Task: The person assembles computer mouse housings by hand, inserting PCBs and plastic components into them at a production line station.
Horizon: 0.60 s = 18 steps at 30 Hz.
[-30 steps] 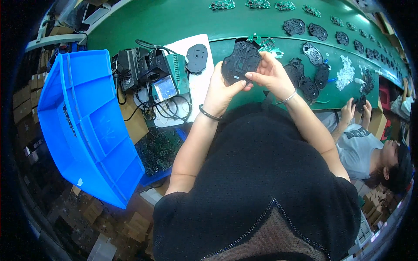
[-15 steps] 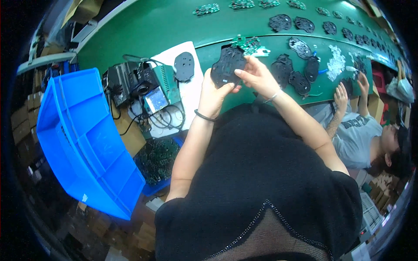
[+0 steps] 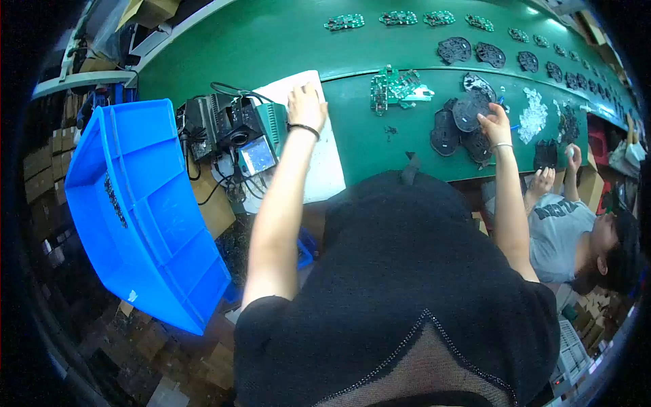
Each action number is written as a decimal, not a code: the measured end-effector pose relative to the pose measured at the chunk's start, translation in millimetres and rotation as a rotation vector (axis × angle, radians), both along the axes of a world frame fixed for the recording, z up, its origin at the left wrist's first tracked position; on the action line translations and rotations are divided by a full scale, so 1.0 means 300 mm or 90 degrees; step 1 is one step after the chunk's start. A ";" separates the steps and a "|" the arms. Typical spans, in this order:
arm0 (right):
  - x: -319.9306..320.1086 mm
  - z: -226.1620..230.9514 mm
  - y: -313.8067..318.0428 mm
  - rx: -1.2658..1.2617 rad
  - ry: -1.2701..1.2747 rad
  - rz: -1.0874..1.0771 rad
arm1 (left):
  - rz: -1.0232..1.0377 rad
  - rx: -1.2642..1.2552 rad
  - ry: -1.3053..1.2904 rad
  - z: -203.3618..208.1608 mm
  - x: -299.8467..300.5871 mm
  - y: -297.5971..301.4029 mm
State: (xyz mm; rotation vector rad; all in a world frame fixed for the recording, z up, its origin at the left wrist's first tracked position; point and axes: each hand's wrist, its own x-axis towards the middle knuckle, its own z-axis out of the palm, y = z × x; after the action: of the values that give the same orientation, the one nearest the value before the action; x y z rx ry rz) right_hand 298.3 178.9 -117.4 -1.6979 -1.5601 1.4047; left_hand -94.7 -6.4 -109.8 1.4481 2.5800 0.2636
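At the right, my right hand (image 3: 495,125) pinches the edge of a mouse-shaped black plastic shell (image 3: 469,112), holding it over a group of similar black shells (image 3: 445,130). My left hand (image 3: 307,108) lies with its fingers apart on the white sheet (image 3: 330,166), beside the black-and-green electrical unit (image 3: 272,122). Whatever is under its palm is hidden. Several green circuit boards (image 3: 405,87) lie together on the green table (image 3: 369,159) between my hands. Small dark bits (image 3: 390,132) are scattered just nearer to me.
A large blue bin (image 3: 149,210) stands at the left. Rows of circuit boards (image 3: 399,18) and black shells (image 3: 489,54) run along the table's far side. Small clear pieces (image 3: 533,115) are heaped at the right, near a co-worker in a grey shirt (image 3: 553,224).
My hands have moved apart. The right has carried the black shell rightward to the other shells; the left has let go and moved left onto the white sheet, where a black plate was visible.
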 end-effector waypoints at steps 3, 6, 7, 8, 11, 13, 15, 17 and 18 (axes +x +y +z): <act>0.092 -0.046 0.059 0.111 -0.217 0.071 | 0.057 -0.151 0.055 0.002 -0.025 0.030; -0.024 0.016 0.013 0.543 -0.436 0.165 | 0.077 -0.235 0.049 -0.024 -0.041 0.023; -0.069 0.045 -0.006 0.537 -0.392 0.222 | 0.058 -0.218 0.057 -0.025 -0.044 0.023; -0.122 0.068 -0.040 0.527 -0.349 0.276 | 0.053 -0.222 0.056 -0.003 -0.038 0.027; -0.337 0.113 -0.193 0.345 -0.126 0.478 | 0.040 -0.198 -0.113 0.074 -0.047 0.039; -0.486 0.189 -0.299 0.387 0.021 0.562 | 0.015 -0.112 -0.426 0.064 -0.063 0.011; -0.578 0.262 -0.348 0.454 0.107 0.586 | 0.120 -0.110 -0.803 0.193 0.035 0.012; -0.652 0.317 -0.372 0.495 0.140 0.668 | 0.137 -0.108 -0.926 0.181 0.075 -0.022; -0.665 0.306 -0.369 0.493 0.143 0.672 | 0.156 -0.101 -0.978 0.177 0.094 -0.037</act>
State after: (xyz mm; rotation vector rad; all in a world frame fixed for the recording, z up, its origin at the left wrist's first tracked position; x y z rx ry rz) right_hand 98.7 68.2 -25.7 -0.2113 -2.5223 1.0290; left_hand -66.6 -17.6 -56.5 0.4069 1.3779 0.7766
